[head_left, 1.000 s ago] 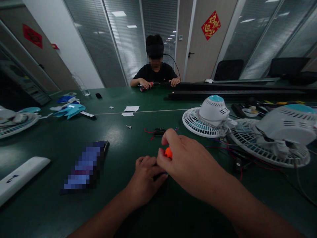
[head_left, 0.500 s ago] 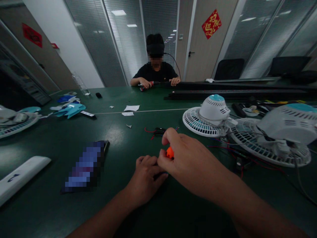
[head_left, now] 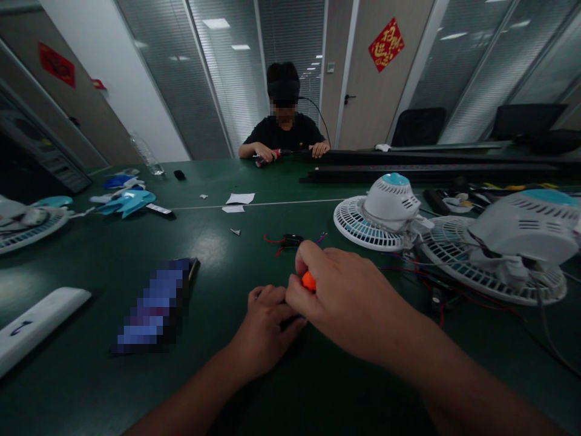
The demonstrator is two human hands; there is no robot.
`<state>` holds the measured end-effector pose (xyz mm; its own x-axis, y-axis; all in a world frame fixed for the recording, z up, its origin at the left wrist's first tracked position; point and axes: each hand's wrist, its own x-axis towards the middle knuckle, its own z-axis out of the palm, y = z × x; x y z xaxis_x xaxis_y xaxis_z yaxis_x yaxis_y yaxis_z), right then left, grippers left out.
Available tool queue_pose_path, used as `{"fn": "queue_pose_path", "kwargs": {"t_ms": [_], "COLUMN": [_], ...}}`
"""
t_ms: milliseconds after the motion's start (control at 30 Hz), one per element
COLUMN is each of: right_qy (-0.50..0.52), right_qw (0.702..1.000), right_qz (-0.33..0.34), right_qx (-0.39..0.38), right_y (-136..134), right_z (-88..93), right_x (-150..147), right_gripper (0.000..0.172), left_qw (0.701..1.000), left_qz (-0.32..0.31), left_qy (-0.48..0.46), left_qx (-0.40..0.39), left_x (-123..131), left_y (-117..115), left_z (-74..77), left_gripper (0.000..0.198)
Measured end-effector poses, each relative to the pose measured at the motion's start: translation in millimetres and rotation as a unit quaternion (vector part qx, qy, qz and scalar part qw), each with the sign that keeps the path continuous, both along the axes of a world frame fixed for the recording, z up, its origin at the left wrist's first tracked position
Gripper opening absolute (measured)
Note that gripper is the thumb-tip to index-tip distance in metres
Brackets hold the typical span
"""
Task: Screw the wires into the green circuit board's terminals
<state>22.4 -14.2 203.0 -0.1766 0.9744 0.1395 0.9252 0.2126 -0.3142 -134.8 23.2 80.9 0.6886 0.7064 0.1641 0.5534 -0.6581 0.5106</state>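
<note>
My right hand is closed round an orange object, of which only a small rounded part shows between thumb and fingers. Just left of it, my left hand rests low over the green table with its fingers curled; what it holds is hidden beneath them. The two hands meet at the fingertips. Beyond them lies a small black part with red and blue wires.
White fan housings stand at the right. On the left are a phone, a white bar and blue fan blades. Across the table a person holds a red tool beside long black rails.
My right hand has shifted slightly down and left and turned a little, uncovering more of the wires behind it. The left hand looks nearly unchanged.
</note>
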Motion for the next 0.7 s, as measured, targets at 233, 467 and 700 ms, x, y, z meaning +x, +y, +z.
{"fn": "queue_pose_path", "kwargs": {"t_ms": [233,467,700], "right_qy": [-0.026,-0.025,-0.001], "right_qw": [1.0,0.999,1.0], "right_qz": [0.005,-0.026,-0.018], "right_qx": [0.001,0.005,0.004], "right_y": [-1.2,2.8,2.8], "right_z": [-0.7,-2.4,-2.9], "right_x": [-3.0,-4.8,-1.6], "right_gripper": [0.059,0.023,0.02], "left_qw": [0.999,1.0,1.0], "left_qz": [-0.006,0.001,-0.004], "left_qy": [-0.032,-0.001,-0.002], "left_qx": [0.013,0.006,0.004], "left_x": [-0.1,0.1,-0.9], "left_y": [-0.5,0.1,0.9], "left_z": [0.1,1.2,-1.6], "left_gripper": [0.027,0.032,0.027]}}
